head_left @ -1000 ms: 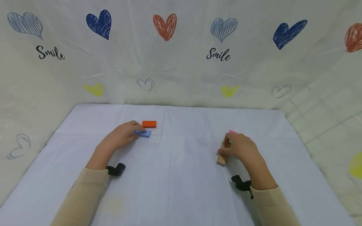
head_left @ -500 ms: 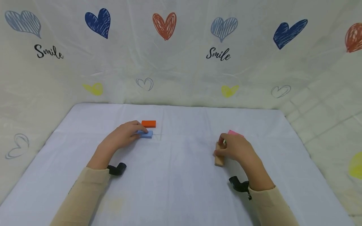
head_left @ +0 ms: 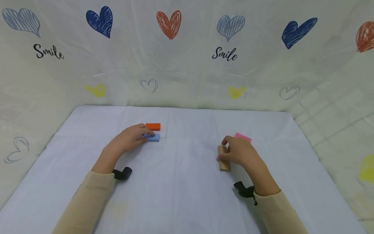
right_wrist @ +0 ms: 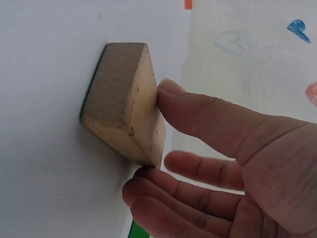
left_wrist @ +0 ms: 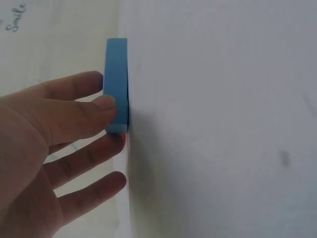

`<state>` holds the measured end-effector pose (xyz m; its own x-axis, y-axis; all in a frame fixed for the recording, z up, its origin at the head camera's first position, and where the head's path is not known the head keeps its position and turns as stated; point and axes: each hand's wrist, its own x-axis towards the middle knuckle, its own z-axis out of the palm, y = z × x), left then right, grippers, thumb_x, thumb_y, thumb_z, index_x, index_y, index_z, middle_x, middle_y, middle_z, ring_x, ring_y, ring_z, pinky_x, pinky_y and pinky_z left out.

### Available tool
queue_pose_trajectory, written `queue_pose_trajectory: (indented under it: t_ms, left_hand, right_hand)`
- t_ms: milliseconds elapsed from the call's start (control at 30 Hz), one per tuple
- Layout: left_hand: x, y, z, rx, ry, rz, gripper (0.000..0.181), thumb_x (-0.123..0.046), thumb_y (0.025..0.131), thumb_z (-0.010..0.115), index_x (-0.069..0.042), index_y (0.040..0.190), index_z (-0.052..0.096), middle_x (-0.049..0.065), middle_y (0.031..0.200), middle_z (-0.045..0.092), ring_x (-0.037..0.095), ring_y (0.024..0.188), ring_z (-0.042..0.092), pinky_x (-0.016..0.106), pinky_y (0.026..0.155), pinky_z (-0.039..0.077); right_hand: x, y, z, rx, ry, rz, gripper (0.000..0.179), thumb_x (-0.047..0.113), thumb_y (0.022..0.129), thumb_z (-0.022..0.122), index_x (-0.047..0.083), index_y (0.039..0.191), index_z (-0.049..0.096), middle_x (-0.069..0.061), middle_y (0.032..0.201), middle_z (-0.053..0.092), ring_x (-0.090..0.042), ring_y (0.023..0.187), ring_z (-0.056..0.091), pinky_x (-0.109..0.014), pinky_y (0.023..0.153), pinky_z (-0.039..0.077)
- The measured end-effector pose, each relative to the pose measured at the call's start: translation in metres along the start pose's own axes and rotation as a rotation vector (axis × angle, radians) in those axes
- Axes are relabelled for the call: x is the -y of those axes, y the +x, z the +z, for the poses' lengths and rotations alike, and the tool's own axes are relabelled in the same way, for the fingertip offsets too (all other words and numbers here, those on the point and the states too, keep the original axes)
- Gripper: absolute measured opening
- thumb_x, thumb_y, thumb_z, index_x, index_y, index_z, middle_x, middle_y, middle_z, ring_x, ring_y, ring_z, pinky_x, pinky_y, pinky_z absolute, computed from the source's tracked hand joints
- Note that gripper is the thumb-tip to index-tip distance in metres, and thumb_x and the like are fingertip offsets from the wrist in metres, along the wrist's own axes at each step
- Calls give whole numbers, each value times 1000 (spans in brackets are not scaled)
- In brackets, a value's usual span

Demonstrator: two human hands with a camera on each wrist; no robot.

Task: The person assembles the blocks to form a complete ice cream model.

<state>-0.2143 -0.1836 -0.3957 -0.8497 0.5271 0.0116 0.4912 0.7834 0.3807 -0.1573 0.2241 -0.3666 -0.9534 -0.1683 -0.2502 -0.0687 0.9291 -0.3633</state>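
In the head view my left hand [head_left: 130, 138] holds a flat blue block [head_left: 153, 138] on the white table. Its thumb rests against the near side of the blue block [left_wrist: 117, 84] in the left wrist view, with the index finger behind and the other fingers spread. On the right side, my right hand [head_left: 241, 150] grips a plain wooden block [head_left: 223, 162] between thumb and fingers. The right wrist view has the thumb on one face of the wooden block [right_wrist: 116, 84] and fingertips at its lower edge.
An orange-red block [head_left: 153, 126] lies just behind the blue one. Behind the right hand a pink block [head_left: 243, 136] is partly covered. A bit of a green block [right_wrist: 139, 230] shows below the right fingers. A cloth [head_left: 193, 65] with printed hearts hangs at the table's back.
My right hand has moved left with the wooden block, which has turned to point more straight away from me. The left hand has slid the blue block slightly right. More of the pink block shows.
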Motion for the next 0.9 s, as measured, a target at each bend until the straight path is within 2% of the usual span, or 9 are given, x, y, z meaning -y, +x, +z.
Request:
queue_pose_trajectory:
  t_ms: [100, 200, 333, 433, 500, 667, 900]
  left_hand:
    - [-1, 1, 1, 10, 8, -5, 34, -7, 92, 70, -17, 124, 69, 2, 110, 62, 20, 102, 58, 42, 96, 52]
    - [-2, 3, 2, 14, 31, -14, 37, -8, 92, 71, -15, 128, 67, 5, 113, 63, 21, 102, 59, 43, 96, 52]
    - [-3, 4, 2, 24, 54, -38, 42, -10, 92, 71, -11, 133, 64, 9, 117, 64, 24, 103, 59, 46, 96, 52]
    - [-3, 6, 3, 39, 51, -48, 40, -11, 93, 70, -10, 133, 64, 8, 118, 65, 24, 104, 59, 45, 97, 51]
    - [-3, 7, 3, 43, 43, -48, 39, -11, 93, 70, -10, 131, 65, 7, 116, 66, 22, 103, 59, 43, 97, 51]
    - [-4, 9, 5, 38, 27, -22, 38, -11, 92, 72, -9, 129, 67, 7, 116, 66, 23, 105, 60, 43, 98, 52]
    - [-8, 16, 6, 51, 14, -15, 37, -13, 92, 72, -9, 129, 67, 9, 125, 66, 25, 116, 60, 44, 103, 49]
  right_hand:
    - [2, 2, 2, 6, 9, 20, 57, 33, 79, 83, 1, 121, 63, -8, 97, 72, -19, 83, 63, -35, 67, 52]
    - [4, 1, 3, -2, 0, 45, 58, 36, 79, 83, -2, 119, 65, -9, 99, 71, -21, 84, 62, -36, 67, 52]
    - [6, -4, 3, 7, -5, 106, 43, 41, 79, 81, 0, 90, 72, -7, 79, 68, -20, 71, 60, -33, 59, 48]
    - [7, -7, 3, 34, 2, 139, 41, 44, 79, 80, 7, 66, 66, -2, 59, 59, -16, 58, 54, -29, 52, 42]
    - [8, -7, 4, 44, 3, 141, 44, 43, 79, 80, 10, 57, 60, 1, 52, 52, -14, 54, 49, -27, 50, 38]
    - [10, -4, 8, 45, 2, 130, 48, 41, 78, 81, 12, 51, 55, 4, 49, 44, -12, 51, 44, -25, 48, 34]
    - [12, -2, 12, 42, -18, 102, 48, 45, 77, 82, 12, 52, 58, 4, 48, 45, -12, 50, 45, -25, 47, 33]
